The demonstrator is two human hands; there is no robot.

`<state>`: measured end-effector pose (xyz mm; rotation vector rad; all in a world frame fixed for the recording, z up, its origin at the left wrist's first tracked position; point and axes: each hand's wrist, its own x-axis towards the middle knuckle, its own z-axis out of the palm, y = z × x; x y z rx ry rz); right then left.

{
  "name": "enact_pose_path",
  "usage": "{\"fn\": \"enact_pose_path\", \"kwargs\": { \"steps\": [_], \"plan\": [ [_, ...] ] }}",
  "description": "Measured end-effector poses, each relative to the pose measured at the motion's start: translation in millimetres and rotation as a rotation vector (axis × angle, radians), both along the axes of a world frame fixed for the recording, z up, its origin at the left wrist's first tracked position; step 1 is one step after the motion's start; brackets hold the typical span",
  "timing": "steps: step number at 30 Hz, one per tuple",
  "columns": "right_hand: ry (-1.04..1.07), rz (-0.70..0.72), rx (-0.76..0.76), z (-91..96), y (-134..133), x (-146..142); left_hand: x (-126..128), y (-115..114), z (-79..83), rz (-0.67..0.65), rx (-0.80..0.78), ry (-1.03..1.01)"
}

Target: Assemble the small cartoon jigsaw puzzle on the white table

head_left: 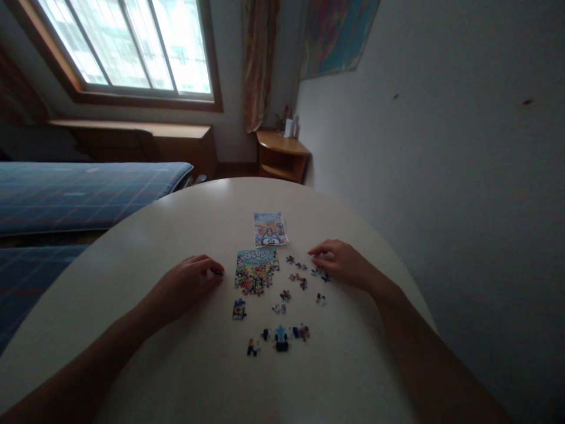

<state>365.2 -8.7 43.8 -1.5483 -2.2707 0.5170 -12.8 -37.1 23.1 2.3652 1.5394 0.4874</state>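
Note:
A partly joined jigsaw puzzle (256,271) with a lettered top lies flat mid-table. To its left, my left hand (192,285) rests low with a small dark puzzle piece (218,273) pinched at its fingertips. My right hand (342,264) hovers at the right, fingers bent and a little apart, with nothing visible between them. Loose puzzle pieces (325,277) lie just beneath it, partly hidden. Several more pieces are scattered between the hand and the puzzle, one of them a brownish piece (285,295). A joined strip of pieces (281,337) with a blue face lies nearest me.
Behind the puzzle lies a printed picture sheet (270,229). The round white table (194,365) has a curved far edge. A white wall (463,194) stands close on the right, a plaid mattress (88,194) on the left. A corner shelf (282,144) is beyond.

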Motion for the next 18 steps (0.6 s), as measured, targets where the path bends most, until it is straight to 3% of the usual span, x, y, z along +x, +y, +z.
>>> {"fn": "enact_pose_path", "kwargs": {
  "steps": [7,18],
  "plan": [
    [0.071,-0.060,-0.117,-5.5,4,21,5,4,3.1,-0.067,0.067,0.043],
    [0.011,-0.072,-0.154,7.2,-3,32,2,10,-5.8,-0.130,0.116,0.026]
  ]
}}
